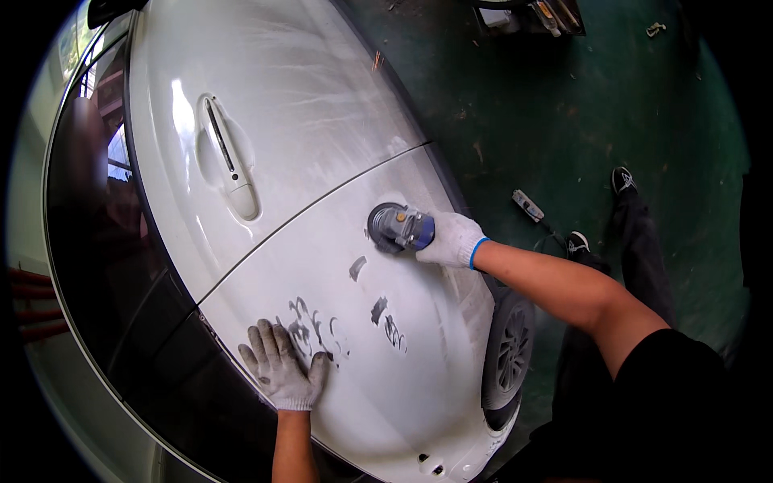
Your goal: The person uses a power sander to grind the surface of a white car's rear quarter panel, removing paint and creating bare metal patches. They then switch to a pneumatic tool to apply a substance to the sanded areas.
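Observation:
My right hand [452, 240], in a white knitted glove with a blue cuff, grips a grey and blue angle grinder [407, 228]. The grinder's round head rests against the white rear side panel [419, 290] of a car, just beside the door seam. My left hand [283, 372], in a soiled white glove, lies on the panel near the window edge with its fingers spread. Close to those fingers are dark, curved scuff marks [299, 326]. More dark bare patches [378, 311] show in the panel's middle. Dust dulls parts of the white paint.
Beyond the seam is the car door with its handle [229, 165]. Dark window glass [97, 225] runs along the left, and a wheel [511, 346] sits low on the right. A power strip [528, 206] with a cord lies on the green floor near my shoes [623, 180].

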Demonstrator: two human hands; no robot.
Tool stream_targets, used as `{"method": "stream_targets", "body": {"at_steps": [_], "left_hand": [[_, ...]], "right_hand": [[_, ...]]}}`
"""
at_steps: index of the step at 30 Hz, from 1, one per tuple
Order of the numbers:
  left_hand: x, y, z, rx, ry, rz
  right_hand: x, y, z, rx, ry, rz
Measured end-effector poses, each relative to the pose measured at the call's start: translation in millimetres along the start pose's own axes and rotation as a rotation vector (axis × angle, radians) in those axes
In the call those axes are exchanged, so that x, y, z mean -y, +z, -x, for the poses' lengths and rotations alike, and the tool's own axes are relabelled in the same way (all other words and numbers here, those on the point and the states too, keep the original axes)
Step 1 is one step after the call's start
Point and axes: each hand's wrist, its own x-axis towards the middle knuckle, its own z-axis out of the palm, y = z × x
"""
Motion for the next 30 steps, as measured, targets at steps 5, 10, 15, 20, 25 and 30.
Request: {"method": "stream_targets", "body": {"at_steps": [5, 10, 15, 20, 25, 30], "left_hand": [[-0.1, 0.9, -0.3, 0.017, -0.003, -0.034], [-8.5, -10.4, -5.7, 0.081, -0.074, -0.030], [-49.6, -24.9, -47.2, 0.090, -0.268, -0.017], [-103.5, 6.3, -123.7, -0.050, -0.167, 0.215], [-153.5, 65.1, -116.9, 0.203, 0.154, -0.194], [-168.6, 89.8, -45.0, 0.315, 0.277, -0.315]], "right_hand": [[6.0, -5.7, -2.5, 0.032, -0.026, 0.032], [0.4, -3.7, -4.8, 0.035, 0.023, 0.076], [-40.0, -11.3, 12.2, 0.004, 0.105, -0.045], [-125.0, -66.4, 75.1, -0.108, 0.330, -0.357], [-176.6, -115.1, 126.4, -0.433, 0.356, -0.794], [-195.7, -141.0, 146.8, -0.506, 0.497, -0.984]]}}
